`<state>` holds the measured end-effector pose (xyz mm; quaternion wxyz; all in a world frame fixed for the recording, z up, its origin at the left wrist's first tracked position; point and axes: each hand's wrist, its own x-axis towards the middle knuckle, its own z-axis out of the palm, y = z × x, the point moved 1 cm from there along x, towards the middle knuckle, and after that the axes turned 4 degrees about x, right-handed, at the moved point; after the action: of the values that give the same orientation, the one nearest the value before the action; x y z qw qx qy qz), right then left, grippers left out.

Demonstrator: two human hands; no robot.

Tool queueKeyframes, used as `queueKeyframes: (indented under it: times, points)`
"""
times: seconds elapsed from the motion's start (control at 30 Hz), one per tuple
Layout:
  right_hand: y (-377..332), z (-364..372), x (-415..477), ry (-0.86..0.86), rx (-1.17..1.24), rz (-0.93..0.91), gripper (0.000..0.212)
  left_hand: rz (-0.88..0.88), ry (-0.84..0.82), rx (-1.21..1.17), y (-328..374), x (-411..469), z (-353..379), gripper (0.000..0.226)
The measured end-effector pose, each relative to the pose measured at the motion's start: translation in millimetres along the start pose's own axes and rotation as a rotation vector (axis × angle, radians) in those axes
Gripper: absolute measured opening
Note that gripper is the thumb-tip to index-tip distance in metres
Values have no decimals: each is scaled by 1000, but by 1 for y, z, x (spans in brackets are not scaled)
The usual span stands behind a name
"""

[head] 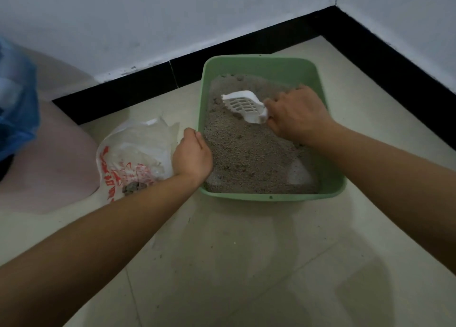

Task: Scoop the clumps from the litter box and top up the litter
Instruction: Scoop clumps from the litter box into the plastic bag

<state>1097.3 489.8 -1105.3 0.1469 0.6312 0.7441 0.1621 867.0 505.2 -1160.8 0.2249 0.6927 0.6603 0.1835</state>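
Two hands worked at the green litter box [271, 66]. Right hand [296, 117] gripped the white slotted scoop [243, 107] on grey litter [246, 154] toward twelve o'clock. Left hand [192, 154] curled over the nine-o'clock rim, beside a printed plastic bag [133, 149] containing clumps [133, 187].

The litter box [271, 198] is smooth green plastic, rather matt, and the litter [251, 154] in it is grey, grainy and rough. The scoop [244, 106] is hard white plastic. At 9 o'clock from the box, the bag [138, 149] is thin, crinkled, translucent plastic film; the pale floor tiles [234, 265] are smooth and faintly shiny.
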Motion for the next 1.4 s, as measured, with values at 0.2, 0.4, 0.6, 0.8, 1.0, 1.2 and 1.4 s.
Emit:
queueKeyframes:
  times: [0.2,0.4,0.6,0.8,1.0,1.2,1.4]
  points:
    - [21,-6,-43,-112,44,-125,49,-22,-27,-63,1,-2,-2,24]
    - [21,-10,-57,-354,197,97,54,-35,-25,-90,2,-6,-5,33]
    - [2,7,-54,-521,464,395,50,-55,-27,-158,0,-7,-4,33]
    - [-34,35,-32,-521,811,558,54,-44,-9,-151,-1,-4,-1,28]
    - [-64,54,0,-329,980,644,54,-53,7,-141,-4,-1,2,26]
    - [-63,56,-28,-174,1095,642,56,-54,4,-136,-3,-1,0,25]
    - [-43,49,-62,-37,1183,723,55,-46,-6,-156,-1,-2,-2,25]
